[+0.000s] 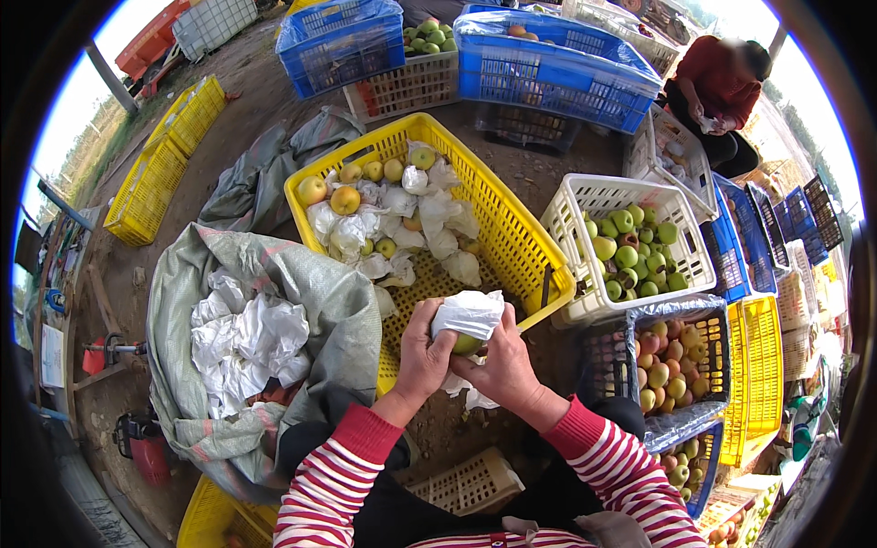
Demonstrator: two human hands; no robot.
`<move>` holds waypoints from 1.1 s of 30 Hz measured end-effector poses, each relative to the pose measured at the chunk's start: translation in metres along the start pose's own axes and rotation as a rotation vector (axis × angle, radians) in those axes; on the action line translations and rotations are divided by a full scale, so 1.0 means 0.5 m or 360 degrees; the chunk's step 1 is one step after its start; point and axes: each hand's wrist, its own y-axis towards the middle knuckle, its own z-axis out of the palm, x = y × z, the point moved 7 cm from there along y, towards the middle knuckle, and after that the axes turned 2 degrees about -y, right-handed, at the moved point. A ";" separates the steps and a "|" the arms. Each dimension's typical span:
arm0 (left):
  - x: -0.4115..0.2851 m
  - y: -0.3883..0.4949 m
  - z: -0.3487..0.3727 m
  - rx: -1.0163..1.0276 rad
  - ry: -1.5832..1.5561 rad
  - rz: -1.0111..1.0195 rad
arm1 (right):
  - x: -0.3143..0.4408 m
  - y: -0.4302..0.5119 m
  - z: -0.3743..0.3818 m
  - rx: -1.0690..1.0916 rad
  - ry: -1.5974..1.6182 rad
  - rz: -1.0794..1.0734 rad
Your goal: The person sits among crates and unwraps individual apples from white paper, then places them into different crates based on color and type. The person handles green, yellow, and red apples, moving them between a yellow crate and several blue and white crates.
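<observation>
Both hands grip one green apple point(467, 344) that is partly covered by a white paper bag point(468, 314). My left hand point(426, 353) holds its left side, and my right hand point(505, 366) holds the right. Torn white paper point(473, 397) shows below my fingers. Just beyond is a yellow plastic crate point(507, 240) with several bare apples point(345, 200) and paper-wrapped ones point(399, 201). To the left stands a woven plastic sack point(336, 308) with crumpled white paper point(250, 335) inside.
A white crate of green apples point(634, 257) and a lined crate of reddish apples point(668, 370) stand at right. Blue crates point(555, 75) line the back. Another person point(726, 96) sits at upper right, handling something white. Yellow crates point(168, 161) stand at far left.
</observation>
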 end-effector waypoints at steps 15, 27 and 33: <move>0.032 0.020 -0.044 -0.0153 -0.1232 -0.0546 | -0.065 -0.021 0.039 0.0560 0.2690 0.1070; -0.079 0.030 -0.064 -0.0063 -0.0294 -0.0028 | -0.039 -0.036 0.008 0.0522 0.1773 0.1028; -0.054 0.060 -0.141 -0.0474 -0.0345 -0.0030 | -0.083 -0.179 -0.124 -0.0148 0.2336 0.1385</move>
